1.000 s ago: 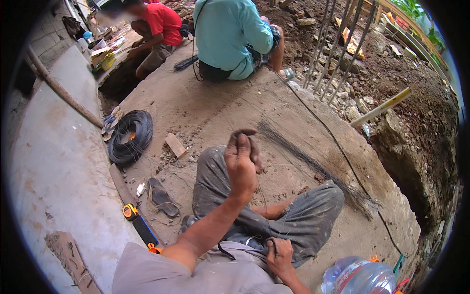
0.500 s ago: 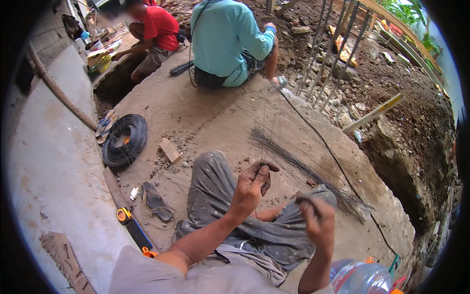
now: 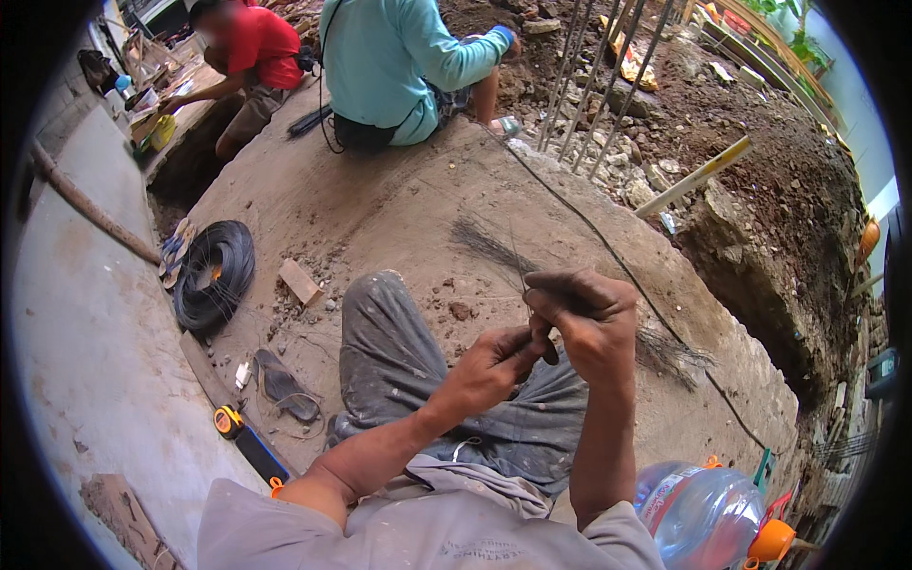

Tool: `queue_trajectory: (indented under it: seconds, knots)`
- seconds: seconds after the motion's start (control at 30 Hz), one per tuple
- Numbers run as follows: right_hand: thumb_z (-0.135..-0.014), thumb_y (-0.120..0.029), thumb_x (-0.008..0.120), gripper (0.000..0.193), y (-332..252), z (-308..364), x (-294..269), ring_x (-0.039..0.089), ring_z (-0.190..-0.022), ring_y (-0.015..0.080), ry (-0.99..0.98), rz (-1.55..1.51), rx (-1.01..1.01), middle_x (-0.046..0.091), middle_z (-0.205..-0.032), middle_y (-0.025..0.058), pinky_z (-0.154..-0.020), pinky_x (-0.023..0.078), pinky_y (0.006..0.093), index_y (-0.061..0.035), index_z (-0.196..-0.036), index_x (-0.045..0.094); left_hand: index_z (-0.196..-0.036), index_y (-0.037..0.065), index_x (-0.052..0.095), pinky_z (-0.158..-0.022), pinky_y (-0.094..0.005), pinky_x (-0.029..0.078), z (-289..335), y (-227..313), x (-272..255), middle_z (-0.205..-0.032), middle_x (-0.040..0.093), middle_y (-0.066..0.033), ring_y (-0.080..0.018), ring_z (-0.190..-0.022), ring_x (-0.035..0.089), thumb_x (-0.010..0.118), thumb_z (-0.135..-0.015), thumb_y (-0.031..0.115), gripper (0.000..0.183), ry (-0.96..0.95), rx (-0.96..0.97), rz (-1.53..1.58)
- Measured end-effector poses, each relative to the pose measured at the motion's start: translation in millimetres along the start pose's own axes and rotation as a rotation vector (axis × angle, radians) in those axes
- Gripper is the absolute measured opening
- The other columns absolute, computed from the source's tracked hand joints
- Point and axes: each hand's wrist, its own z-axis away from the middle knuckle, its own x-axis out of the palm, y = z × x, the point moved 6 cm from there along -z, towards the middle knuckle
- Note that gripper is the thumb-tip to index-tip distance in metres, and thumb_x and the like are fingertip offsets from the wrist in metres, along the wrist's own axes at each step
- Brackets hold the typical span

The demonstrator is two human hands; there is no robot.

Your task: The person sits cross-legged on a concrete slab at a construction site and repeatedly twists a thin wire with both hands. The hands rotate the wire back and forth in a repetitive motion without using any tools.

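Note:
My left hand point(image 3: 486, 370) is closed in a pinch above my crossed legs. My right hand point(image 3: 597, 318) meets it from the right, thumb and fingers pressed together. Thin dark wire point(image 3: 521, 261) sticks up from between the two hands, and both pinch it; its lower part is hidden by my fingers. Behind them on the concrete slab point(image 3: 380, 204) lies a loose bundle of cut wire point(image 3: 486, 244), partly covered by my right hand and forearm. A coil of black wire point(image 3: 215, 275) rests to the left.
A wooden block point(image 3: 301, 282), a sandal point(image 3: 285, 385) and a tape measure point(image 3: 228, 420) lie at left. A large clear bottle point(image 3: 698, 513) is by my right elbow. Two people sit ahead, in a teal shirt point(image 3: 389, 66) and a red shirt point(image 3: 261, 47). The slab drops into a trench point(image 3: 769, 304) at right.
My right hand has come up and inward to meet the left at the wire. My left hand has lowered slightly. The whole view has shifted, with the surroundings now farther left.

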Motion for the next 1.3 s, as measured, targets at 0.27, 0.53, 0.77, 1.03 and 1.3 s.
queue_trajectory:
  seconds: [0.27, 0.53, 0.77, 1.03, 1.3]
  knots:
    - [-0.086, -0.014, 0.068, 0.02, 21, 1, -2, 0.058, -0.068, 0.0091, 0.031, -0.025, 0.054, 0.066, -0.075, 0.0048, -0.062, 0.046, 0.0214, 0.0042, -0.093, 0.069, -0.094, 0.003, 0.057, -0.049, -0.0219, 0.031, 2, 8, -1, -0.066, 0.042, 0.0057, -0.003, -0.057, 0.036, 0.048, -0.099, 0.023, 0.022, 0.15, 0.091, -0.006]
    - [-0.089, -0.019, 0.064, 0.024, 37, 5, 14, 0.058, -0.071, 0.0091, -0.002, 0.016, 0.068, 0.066, -0.076, 0.0041, -0.066, 0.046, 0.0224, 0.0043, -0.091, 0.069, -0.09, 0.0, 0.052, -0.056, -0.0239, 0.037, 6, 5, -7, -0.071, 0.047, 0.0019, -0.0067, -0.063, 0.041, 0.05, -0.096, 0.017, 0.018, 0.197, 0.113, 0.066]
    - [-0.09, -0.016, 0.063, 0.022, 34, 9, 19, 0.057, -0.068, 0.0098, 0.087, -0.151, -0.006, 0.065, -0.076, 0.0058, -0.062, 0.045, 0.0232, 0.0057, -0.089, 0.068, -0.117, -0.004, 0.056, -0.072, -0.0257, 0.048, 12, 28, -51, -0.095, 0.065, -0.0084, -0.0119, -0.085, 0.058, 0.053, -0.095, 0.021, 0.033, 0.295, 0.255, -0.339]
    - [-0.091, -0.017, 0.061, 0.024, 28, 10, 34, 0.052, -0.052, 0.0079, 0.041, -0.273, 0.113, 0.058, -0.061, 0.0037, -0.047, 0.04, 0.0218, 0.0053, -0.083, 0.066, -0.119, -0.001, 0.06, -0.072, -0.0232, 0.049, 2, 90, -51, -0.094, 0.07, -0.0084, -0.0097, -0.084, 0.062, 0.054, -0.095, 0.012, 0.028, 0.408, 0.381, -0.174]
    - [-0.096, -0.023, 0.054, 0.027, 41, 18, 51, 0.04, -0.046, 0.0044, -0.169, -0.494, 0.368, 0.049, -0.058, -0.0009, -0.04, 0.03, 0.0204, 0.0018, -0.092, 0.064, -0.083, 0.002, 0.063, -0.062, -0.0253, 0.045, -13, 81, -61, -0.071, 0.061, -0.0041, -0.0101, -0.064, 0.055, 0.053, -0.095, 0.016, 0.021, 0.649, 0.491, 0.211]
